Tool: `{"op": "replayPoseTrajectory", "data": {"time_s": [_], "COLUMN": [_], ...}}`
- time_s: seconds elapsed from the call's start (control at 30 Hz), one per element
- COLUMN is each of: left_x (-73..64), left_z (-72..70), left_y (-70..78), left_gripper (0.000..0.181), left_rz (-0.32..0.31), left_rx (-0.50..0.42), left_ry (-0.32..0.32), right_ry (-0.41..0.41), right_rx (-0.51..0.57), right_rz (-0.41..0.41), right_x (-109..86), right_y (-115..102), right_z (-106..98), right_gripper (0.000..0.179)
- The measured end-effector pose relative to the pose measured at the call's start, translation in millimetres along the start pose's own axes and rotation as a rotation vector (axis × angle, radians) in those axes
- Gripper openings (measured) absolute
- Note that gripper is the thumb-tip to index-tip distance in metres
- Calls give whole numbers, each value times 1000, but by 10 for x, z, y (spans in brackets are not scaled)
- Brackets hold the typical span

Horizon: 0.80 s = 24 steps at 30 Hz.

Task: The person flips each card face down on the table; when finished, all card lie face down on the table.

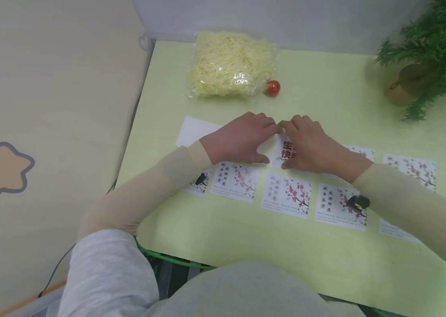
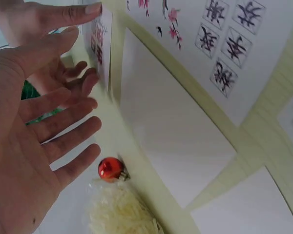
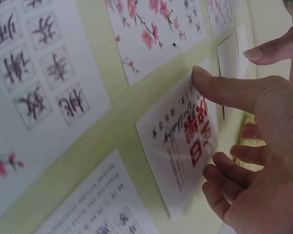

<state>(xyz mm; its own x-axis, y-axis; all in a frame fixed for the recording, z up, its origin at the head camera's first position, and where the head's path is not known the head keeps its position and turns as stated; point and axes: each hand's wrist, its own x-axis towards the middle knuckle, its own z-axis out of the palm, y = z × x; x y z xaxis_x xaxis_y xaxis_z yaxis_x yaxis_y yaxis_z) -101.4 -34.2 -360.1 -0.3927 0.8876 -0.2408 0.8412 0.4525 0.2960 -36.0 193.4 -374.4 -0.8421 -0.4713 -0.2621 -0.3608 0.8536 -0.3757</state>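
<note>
A white card with red characters (image 1: 281, 152) lies in the upper row on the table. My right hand (image 1: 312, 145) spans it and covers much of it; in the right wrist view the thumb rests at the near edge of this card (image 3: 168, 146) and curled fingers meet the far edge. Just left of it is my left hand (image 1: 243, 138), its fingertips close to the right hand's. Seen from the left wrist, the left hand (image 2: 44, 131) has its fingers spread and nothing between them. Beside it lies a blank white card (image 2: 166, 122).
Below runs a row of blossom-printed cards (image 1: 286, 194). Another blank card (image 1: 197, 130) lies at left, and a blossom card (image 1: 413, 169) at right. Toward the back are a clear bag of pale yellow shreds (image 1: 231, 64), a red ball ornament (image 1: 272, 88) and a green plant (image 1: 440, 48).
</note>
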Motion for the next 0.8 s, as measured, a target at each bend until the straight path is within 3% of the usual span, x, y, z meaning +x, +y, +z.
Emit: {"op": "replayPoseTrajectory", "data": {"time_s": [0.2, 0.43, 0.67, 0.8], "left_x": [132, 94, 54, 58], "left_z": [170, 269, 270, 254], "left_y": [87, 26, -76, -115], "left_gripper": [99, 100, 93, 90], "left_rz": [-17, -11, 27, 33], "left_rx": [64, 49, -13, -26], "left_ry": [3, -40, -14, -16], "right_ry": [25, 54, 44, 33], "right_rx": [171, 287, 274, 134], "right_rz": [60, 56, 45, 33], "right_x": [72, 196, 214, 144], "right_y": [-22, -54, -81, -57], "right_z": [70, 168, 151, 98], "right_gripper": [108, 114, 109, 117]}}
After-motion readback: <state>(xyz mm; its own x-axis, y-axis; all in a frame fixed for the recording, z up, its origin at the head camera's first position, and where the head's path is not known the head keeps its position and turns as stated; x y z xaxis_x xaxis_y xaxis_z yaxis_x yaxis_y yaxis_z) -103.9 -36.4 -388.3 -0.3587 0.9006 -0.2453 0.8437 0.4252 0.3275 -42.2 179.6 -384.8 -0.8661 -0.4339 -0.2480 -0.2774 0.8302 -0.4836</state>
